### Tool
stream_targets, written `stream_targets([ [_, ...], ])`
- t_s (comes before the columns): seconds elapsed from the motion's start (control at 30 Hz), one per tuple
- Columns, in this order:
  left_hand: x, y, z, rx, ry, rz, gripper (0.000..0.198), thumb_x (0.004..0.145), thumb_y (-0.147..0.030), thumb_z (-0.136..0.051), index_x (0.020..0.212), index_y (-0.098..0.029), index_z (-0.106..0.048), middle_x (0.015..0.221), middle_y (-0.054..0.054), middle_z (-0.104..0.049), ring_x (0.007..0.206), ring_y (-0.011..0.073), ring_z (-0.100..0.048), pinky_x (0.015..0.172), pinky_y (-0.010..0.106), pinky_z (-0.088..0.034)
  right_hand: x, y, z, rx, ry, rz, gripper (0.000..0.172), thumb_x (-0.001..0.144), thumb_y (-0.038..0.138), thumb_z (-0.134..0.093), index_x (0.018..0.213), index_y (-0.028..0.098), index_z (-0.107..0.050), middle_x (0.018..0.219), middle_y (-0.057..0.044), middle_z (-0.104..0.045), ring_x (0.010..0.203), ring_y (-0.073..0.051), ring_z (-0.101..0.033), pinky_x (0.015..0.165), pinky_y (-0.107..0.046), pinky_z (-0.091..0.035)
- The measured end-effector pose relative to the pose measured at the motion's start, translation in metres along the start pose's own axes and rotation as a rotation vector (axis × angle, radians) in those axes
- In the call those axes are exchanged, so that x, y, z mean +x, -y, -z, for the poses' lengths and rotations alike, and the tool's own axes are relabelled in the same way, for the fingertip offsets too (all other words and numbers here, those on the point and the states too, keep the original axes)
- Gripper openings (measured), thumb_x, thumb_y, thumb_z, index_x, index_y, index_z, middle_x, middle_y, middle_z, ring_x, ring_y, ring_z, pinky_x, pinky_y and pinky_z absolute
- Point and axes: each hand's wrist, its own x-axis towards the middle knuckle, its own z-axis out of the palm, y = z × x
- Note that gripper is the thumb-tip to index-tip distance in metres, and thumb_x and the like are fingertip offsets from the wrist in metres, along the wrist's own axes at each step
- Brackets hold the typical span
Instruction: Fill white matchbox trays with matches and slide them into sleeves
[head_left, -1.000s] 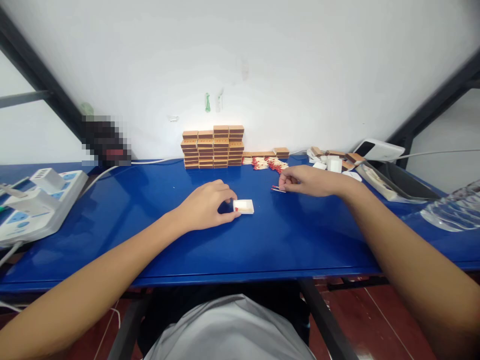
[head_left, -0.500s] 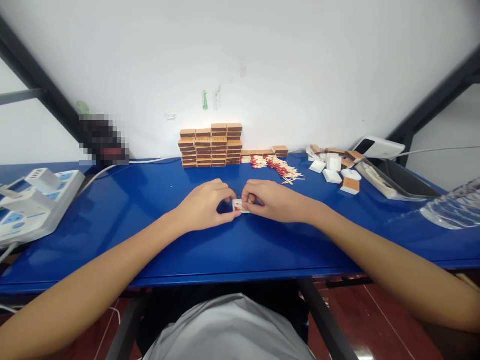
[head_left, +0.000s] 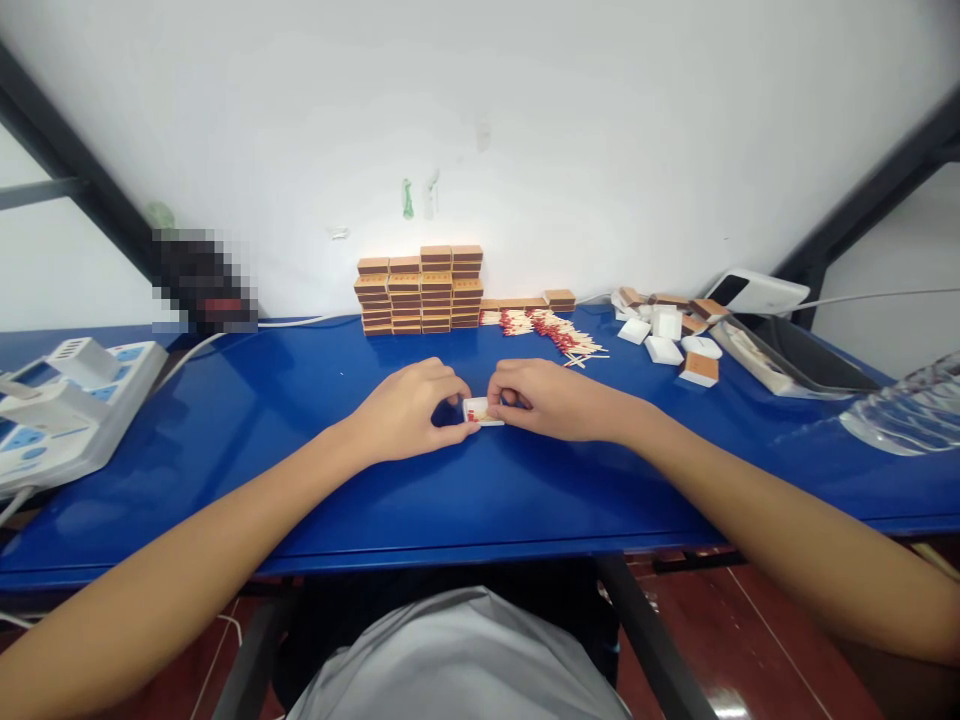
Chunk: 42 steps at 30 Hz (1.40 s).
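currently, both hands meet at a small white tray [head_left: 491, 423] lying on the blue table [head_left: 480, 500], near its middle and apart from the wall [head_left: 570, 130]. the left hand [head_left: 412, 410] grasps the tray by its left end, thumb at the near corner and a finger at the far one. the right hand [head_left: 544, 398] is at the other end, thumb and forefinger drawn close together over the tray; whether they pinch anything i cannot tell, as the fingers cover that part. a few matches [head_left: 472, 414] lie inside, red heads towards the left hand.

beyond the hands, a stack [head_left: 420, 300] of brown boxes stands by the wall in four columns, the two on the right rising higher. a low row [head_left: 517, 305] of boxes runs on from it to the right. just before that row, a pile [head_left: 551, 328] of loose matches is spread out, some crossing at its right edge. further right sits a heap [head_left: 667, 322] of white and brown box parts, with a white device [head_left: 765, 290] behind and clear plastic [head_left: 907, 415] nearer the edge. at far left is a white power strip [head_left: 112, 440] with plugs [head_left: 82, 362] in it.
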Motion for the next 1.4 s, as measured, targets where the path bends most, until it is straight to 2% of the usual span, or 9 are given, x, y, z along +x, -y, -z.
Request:
stream_targets([
  [0.13, 0.0, 0.001, 0.0, 0.001, 0.001, -0.011, 0.021, 0.098, -0.04, -0.075, 0.102, -0.02, -0.074, 0.094, 0.005, -0.073, 0.094, 0.0243, -0.064, 0.08, 0.036, -0.05, 0.001, 0.005, 0.002, -0.019, -0.021, -0.008, 0.018, 0.1, 0.035, -0.064, 0.091, 0.02, -0.066, 0.093, -0.006, -0.066, 0.078, -0.019, -0.056, 0.069, -0.031, -0.036],
  [0.23, 0.0, 0.001, 0.0, -0.001, -0.001, -0.001, 0.023, 0.098, -0.042, -0.075, 0.104, -0.02, -0.075, 0.095, 0.005, -0.074, 0.094, 0.0242, -0.064, 0.08, 0.036, -0.05, -0.002, -0.003, 0.018, -0.051, -0.089, -0.017, 0.025, 0.101, 0.042, -0.062, 0.09, 0.02, -0.069, 0.087, -0.006, -0.068, 0.077, -0.019, -0.057, 0.071, -0.032, -0.037],
  [0.33, 0.0, 0.0, 0.001, -0.008, 0.0, 0.006, 0.023, 0.098, -0.042, -0.076, 0.107, -0.021, -0.077, 0.096, 0.005, -0.074, 0.095, 0.0241, -0.064, 0.08, 0.036, -0.05, -0.012, -0.034, 0.045, -0.157, -0.15, -0.182, 0.029, 0.101, 0.042, -0.058, 0.088, 0.02, -0.071, 0.08, -0.007, -0.07, 0.073, -0.021, -0.059, 0.071, -0.034, -0.037],
  [0.43, 0.001, 0.0, 0.001, -0.009, 0.009, 0.006, 0.024, 0.097, -0.042, -0.076, 0.109, -0.021, -0.077, 0.096, 0.005, -0.074, 0.095, 0.0242, -0.064, 0.08, 0.036, -0.05, -0.027, -0.073, 0.069, -0.209, -0.043, -0.383, 0.025, 0.093, 0.044, -0.065, 0.09, 0.021, -0.075, 0.077, -0.006, -0.071, 0.071, -0.022, -0.059, 0.07, -0.035, -0.038],
  [0.6, 0.0, 0.0, 0.002, 0.004, 0.016, 0.01, 0.024, 0.097, -0.042, -0.076, 0.11, -0.021, -0.078, 0.097, 0.005, -0.075, 0.096, 0.0248, -0.065, 0.079, 0.036, -0.05, -0.037, -0.104, 0.077, -0.141, 0.047, -0.399, 0.038, 0.087, 0.059, -0.07, 0.098, 0.023, -0.077, 0.079, -0.004, -0.07, 0.072, -0.022, -0.06, 0.073, -0.035, -0.041],
  [0.7, 0.0, 0.0, 0.003, 0.007, 0.016, 0.004, 0.024, 0.097, -0.041, -0.076, 0.11, -0.021, -0.078, 0.098, 0.006, -0.075, 0.096, 0.025, -0.065, 0.08, 0.036, -0.05, -0.031, -0.102, 0.07, -0.087, 0.09, -0.365, 0.042, 0.086, 0.063, -0.069, 0.097, 0.023, -0.075, 0.082, -0.005, -0.069, 0.073, -0.022, -0.059, 0.07, -0.034, -0.04],
  [0.83, 0.001, 0.0, 0.003, 0.013, 0.027, 0.01, 0.025, 0.098, -0.042, -0.076, 0.109, -0.02, -0.077, 0.099, 0.006, -0.075, 0.095, 0.025, -0.064, 0.079, 0.037, -0.05, -0.025, -0.096, 0.062, -0.058, 0.112, -0.321, 0.037, 0.088, 0.059, -0.068, 0.089, 0.022, -0.073, 0.083, -0.006, -0.069, 0.073, -0.021, -0.059, 0.07, -0.034, -0.041],
  [1.17, 0.001, 0.0, 0.003, 0.015, 0.032, 0.019, 0.024, 0.098, -0.042, -0.075, 0.109, -0.02, -0.077, 0.098, 0.006, -0.075, 0.095, 0.0247, -0.064, 0.079, 0.037, -0.05, -0.018, -0.078, 0.051, 0.025, -0.016, -0.321, 0.035, 0.09, 0.056, -0.064, 0.093, 0.021, -0.069, 0.086, -0.008, -0.073, 0.074, -0.022, -0.061, 0.069, -0.034, -0.045],
  [1.4, 0.001, 0.0, 0.003, 0.018, 0.03, 0.014, 0.024, 0.098, -0.042, -0.076, 0.107, -0.02, -0.076, 0.098, 0.006, -0.075, 0.094, 0.0244, -0.064, 0.08, 0.037, -0.051, -0.019, -0.068, 0.051, -0.023, 0.085, -0.36, 0.047, 0.09, 0.067, -0.067, 0.094, 0.021, -0.073, 0.085, -0.008, -0.074, 0.074, -0.022, -0.063, 0.068, -0.034, -0.043],
])
